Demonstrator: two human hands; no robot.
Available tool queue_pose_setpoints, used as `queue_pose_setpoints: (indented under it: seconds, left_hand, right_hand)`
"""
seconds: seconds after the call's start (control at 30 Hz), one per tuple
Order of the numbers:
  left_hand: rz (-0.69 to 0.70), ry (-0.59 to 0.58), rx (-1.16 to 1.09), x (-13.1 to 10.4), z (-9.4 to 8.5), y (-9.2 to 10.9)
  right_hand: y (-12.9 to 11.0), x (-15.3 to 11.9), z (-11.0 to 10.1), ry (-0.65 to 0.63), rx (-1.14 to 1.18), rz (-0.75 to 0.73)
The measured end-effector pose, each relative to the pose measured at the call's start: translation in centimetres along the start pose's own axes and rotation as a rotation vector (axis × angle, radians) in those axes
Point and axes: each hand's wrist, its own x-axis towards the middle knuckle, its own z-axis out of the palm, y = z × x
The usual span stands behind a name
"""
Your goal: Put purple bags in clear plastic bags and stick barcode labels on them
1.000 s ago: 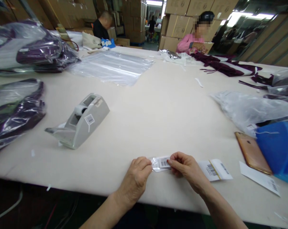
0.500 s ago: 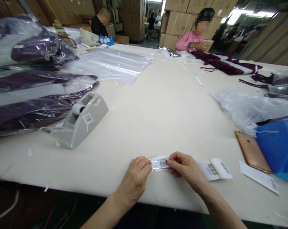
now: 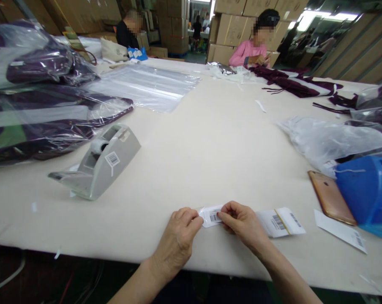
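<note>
A small white barcode tag (image 3: 211, 217) lies at the table's front edge between my hands. My left hand (image 3: 182, 236) pinches its left end, where a shiny clear film shows. The thumb and fingers of my right hand (image 3: 241, 221) close on its right end, partly covering the printed barcode. Just right of that hand lies a stack of barcode tags (image 3: 287, 221) with a yellow band across it. A single white tag (image 3: 339, 232) rests farther right, beside a gold phone (image 3: 332, 196).
A grey tape dispenser (image 3: 111, 164) stands left, in front of bagged purple garments (image 3: 51, 122). Flat clear bags (image 3: 146, 84) lie behind it. At right are a blue dispenser (image 3: 365, 190) and a plastic bag (image 3: 333, 137). A person in pink (image 3: 244, 52) works across the table.
Both hands stay on the tag with almost the same grip. The view has shifted slightly, and the co-worker in pink has moved their hands.
</note>
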Motion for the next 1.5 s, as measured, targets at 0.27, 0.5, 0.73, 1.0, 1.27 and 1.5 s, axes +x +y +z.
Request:
queue_pose_setpoints:
  seconds: [0.27,0.5,0.73,1.0,1.27,1.5]
  left_hand:
    - [0.067,-0.088,0.162,-0.2,0.3,0.1]
    - [0.066,-0.092,0.186,-0.2,0.3,0.2]
    - [0.066,-0.109,0.183,-0.4,0.4,0.1]
    - [0.047,-0.103,0.172,-0.1,0.1,0.4]
    - [0.03,-0.053,0.127,-0.5,0.2,0.1]
    - [0.006,-0.049,0.138,-0.6,0.4,0.1]
  right_hand:
    - [-0.5,-0.5,0.3,0.114,-0.228,-0.061]
    - [-1.5,-0.4,0.7,0.177,-0.493,-0.028]
    - [0.1,-2.0,1.4,0.375,-0.736,-0.386]
    - [3.1,-3.9,3.1,0.397,-1.092,-0.774]
    - [2.9,-4.0,2.7,0.334,-1.111,-0.78]
    - [3.5,-3.8,2.5,0.429,-1.164,-0.728]
